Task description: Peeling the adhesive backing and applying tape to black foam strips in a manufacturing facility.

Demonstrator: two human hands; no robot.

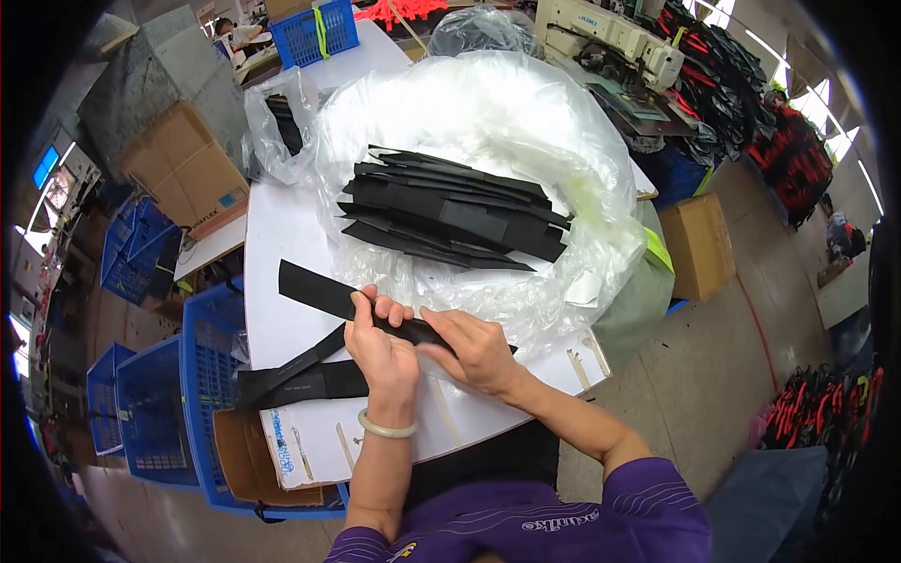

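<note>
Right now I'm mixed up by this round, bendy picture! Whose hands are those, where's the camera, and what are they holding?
There's no robot here: these are one person's own bare hands. The left hand has a pale bracelet on its wrist, and the right hand is beside it. The camera sits on that person's head, looking down, and its very wide lens bends straight edges. Both hands hold a black strip. Below them is a white table. On it lies a pile of black strips with crumpled clear plastic around it, and more black pieces lie near the left hand.
</note>
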